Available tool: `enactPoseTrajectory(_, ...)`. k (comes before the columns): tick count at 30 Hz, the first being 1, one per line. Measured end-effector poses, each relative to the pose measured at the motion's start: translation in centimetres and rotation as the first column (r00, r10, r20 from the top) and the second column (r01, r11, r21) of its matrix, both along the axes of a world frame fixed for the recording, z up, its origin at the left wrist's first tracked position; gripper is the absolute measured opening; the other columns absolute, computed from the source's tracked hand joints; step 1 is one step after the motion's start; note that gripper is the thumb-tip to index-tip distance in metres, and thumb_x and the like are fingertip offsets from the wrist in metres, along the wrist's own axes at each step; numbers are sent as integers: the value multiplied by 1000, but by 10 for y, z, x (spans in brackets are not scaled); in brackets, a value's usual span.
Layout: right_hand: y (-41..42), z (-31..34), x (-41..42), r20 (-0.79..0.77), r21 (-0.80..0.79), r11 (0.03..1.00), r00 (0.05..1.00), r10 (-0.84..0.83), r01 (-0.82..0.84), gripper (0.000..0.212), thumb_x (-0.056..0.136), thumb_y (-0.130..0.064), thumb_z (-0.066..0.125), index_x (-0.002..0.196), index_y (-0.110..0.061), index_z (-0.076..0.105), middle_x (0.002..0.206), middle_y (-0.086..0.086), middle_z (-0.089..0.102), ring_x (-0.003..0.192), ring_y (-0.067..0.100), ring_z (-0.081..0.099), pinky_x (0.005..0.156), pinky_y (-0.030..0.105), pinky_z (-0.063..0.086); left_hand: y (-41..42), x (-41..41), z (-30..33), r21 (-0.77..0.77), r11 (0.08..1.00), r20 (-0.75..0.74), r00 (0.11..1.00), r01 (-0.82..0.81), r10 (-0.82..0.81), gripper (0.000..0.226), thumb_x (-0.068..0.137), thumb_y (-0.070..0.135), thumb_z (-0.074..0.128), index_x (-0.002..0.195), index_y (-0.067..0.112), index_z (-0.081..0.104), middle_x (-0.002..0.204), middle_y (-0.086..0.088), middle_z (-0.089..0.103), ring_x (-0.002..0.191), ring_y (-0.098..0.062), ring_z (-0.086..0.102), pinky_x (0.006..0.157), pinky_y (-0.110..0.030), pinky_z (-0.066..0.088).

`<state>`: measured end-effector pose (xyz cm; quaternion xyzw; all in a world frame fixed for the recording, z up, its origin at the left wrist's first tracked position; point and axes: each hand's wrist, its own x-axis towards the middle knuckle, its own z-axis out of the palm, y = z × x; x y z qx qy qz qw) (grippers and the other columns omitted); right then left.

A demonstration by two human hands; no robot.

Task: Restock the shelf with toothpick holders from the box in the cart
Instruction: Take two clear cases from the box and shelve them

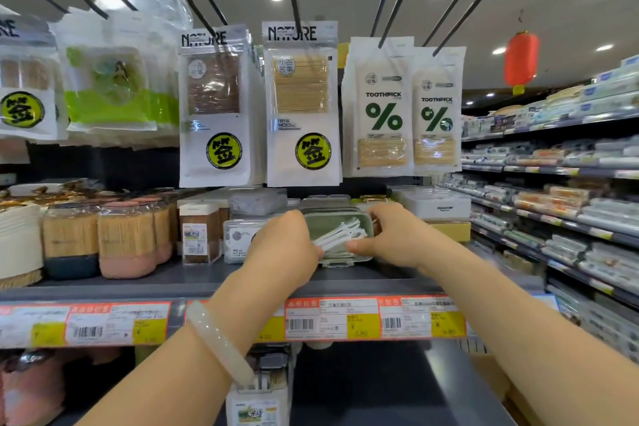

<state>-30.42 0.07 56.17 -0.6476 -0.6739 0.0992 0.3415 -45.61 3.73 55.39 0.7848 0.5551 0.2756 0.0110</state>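
your left hand (288,245), a pale bangle on its wrist, curls its fingers round the left end of a sage-green, flat plastic toothpick holder with a clear lid (337,235); white picks show through the lid. the holder lies directly between your hands, long axis running left to right, on the grey metal shelf (193,282), in front of a row of similar boxes. your right hand (390,235) clasps the right end, thumb in front. both hands look equally near
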Motion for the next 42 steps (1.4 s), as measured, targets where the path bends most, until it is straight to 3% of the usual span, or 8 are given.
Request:
enactPoseTrajectory(2, 1, -1, -1, 3, -3, 1000, 1000, -17, 17, 37, 84, -32, 69, 112, -15, 53, 99, 2, 60, 86, 17, 56, 68, 25, 44, -1, 0, 1, -5, 1000, 23, 1000, 1, -1, 33, 87, 28, 63, 112, 9, 53, 108, -11, 61, 94, -28, 57, 71, -33, 45)
enactPoseTrajectory(5, 5, -2, -3, 19, -2, 999, 999, -32, 32, 40, 84, -32, 69, 114, -10, 54, 104, 8, 63, 92, 22, 61, 76, 31, 50, -2, 0, 1, -6, 1000, 40, 999, -11, 11, 36, 88, 24, 62, 118, 9, 48, 115, -12, 58, 99, -29, 56, 71, -31, 42)
enactPoseTrajectory(11, 6, -2, -4, 14, 0, 999, 999, -43, 43, 45, 85, -32, 68, 119, -9, 51, 107, 7, 62, 91, 19, 59, 73, 28, 48, -5, -1, 1, -15, 1000, 108, 994, 4, -2, 51, 90, 19, 60, 134, 12, 36, 127, -13, 54, 110, -31, 54, 81, -34, 43)
enactPoseTrajectory(19, 3, -1, -6, -12, -5, 999, 999, -38, 38, 37, 85, -30, 68, 113, -11, 54, 106, 7, 64, 93, 21, 60, 77, 30, 49, -7, -2, 1, -25, 1000, 168, 986, 11, -6, 48, 90, 18, 59, 133, 13, 38, 127, -11, 54, 109, -29, 54, 78, -32, 43)
enactPoseTrajectory(30, -5, -1, -6, -17, -1, 999, 999, -32, 32, 31, 85, -29, 68, 105, -13, 52, 96, 3, 62, 77, 13, 55, 58, 20, 42, -16, -5, 3, -36, 998, 221, 974, 57, -48, 51, 86, 22, 66, 131, 11, 45, 127, -10, 56, 110, -27, 55, 82, -30, 44)
enactPoseTrajectory(35, -8, 0, 0, -56, 24, 1000, 998, -14, 16, 29, 82, -26, 72, 102, -16, 53, 80, -5, 57, 68, 8, 52, 59, 21, 42, -22, -7, 3, -70, 991, 311, 946, 117, -90, 45, 82, 20, 70, 123, 8, 53, 113, -11, 63, 96, -24, 58, 77, -29, 46)
enactPoseTrajectory(39, -18, 4, 11, -132, 43, 999, 991, -21, 27, 44, 80, -25, 74, 117, -15, 53, 97, -2, 60, 83, 14, 59, 69, 28, 50, -20, -2, 2, -136, 973, 394, 911, 188, -121, 38, 80, 23, 73, 114, 11, 60, 99, -7, 67, 87, -22, 63, 75, -34, 52)
enactPoseTrajectory(42, -29, 5, 25, -173, 34, 999, 985, -16, 22, 36, 82, -26, 72, 113, -17, 55, 98, -3, 62, 84, 12, 60, 71, 28, 53, -23, 5, 2, -190, 934, 458, 869, 301, -187, 24, 84, 21, 69, 106, 12, 65, 93, -5, 69, 78, -15, 60, 64, -24, 48)
